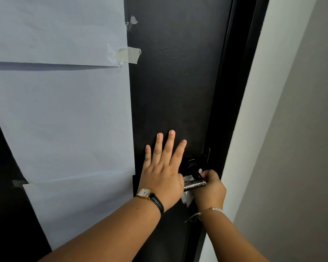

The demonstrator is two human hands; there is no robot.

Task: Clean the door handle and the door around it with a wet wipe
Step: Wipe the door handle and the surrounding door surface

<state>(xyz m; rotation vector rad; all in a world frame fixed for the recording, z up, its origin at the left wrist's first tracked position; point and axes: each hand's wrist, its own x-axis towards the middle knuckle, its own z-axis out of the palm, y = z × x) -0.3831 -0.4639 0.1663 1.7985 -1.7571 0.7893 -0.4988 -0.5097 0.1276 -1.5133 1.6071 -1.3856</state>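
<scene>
Right hand [209, 188]: grip closed around a crumpled white wet wipe [187, 199], clamped on the glossy dark door handle [195, 184] at the door's right edge. Left hand [162, 167]: fingers spread, palm flat against the matte black door [174, 82], just left of the handle. Gold watch [144, 192] with black strap on left wrist. White paper sheets [61, 110], taped, cover the door's left part.
</scene>
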